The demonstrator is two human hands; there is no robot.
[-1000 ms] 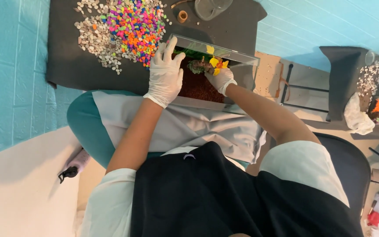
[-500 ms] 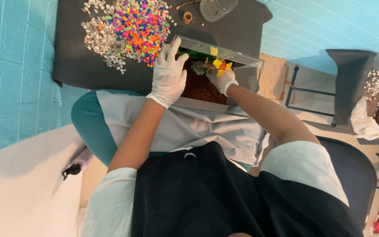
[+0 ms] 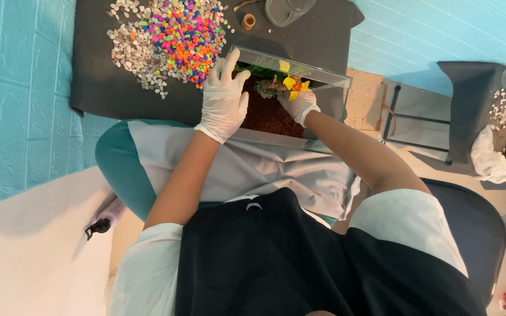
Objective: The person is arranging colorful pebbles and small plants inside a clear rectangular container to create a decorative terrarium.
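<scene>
Since a second ago my 2 gloved hands have barely shifted, only the view has slid. On the black table [image 3: 106,88] the glass tank [image 3: 300,88] holds red-brown gravel [image 3: 267,114]. My left hand [image 3: 224,99] lies spread, fingers open, on its left wall. My right hand [image 3: 298,105] pinches the plant ornament [image 3: 276,86] with yellow leaves, inside the tank.

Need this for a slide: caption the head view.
Gloved left hand steadies a glass tank; right hand sets a yellow-flowered ornament inside.
</scene>
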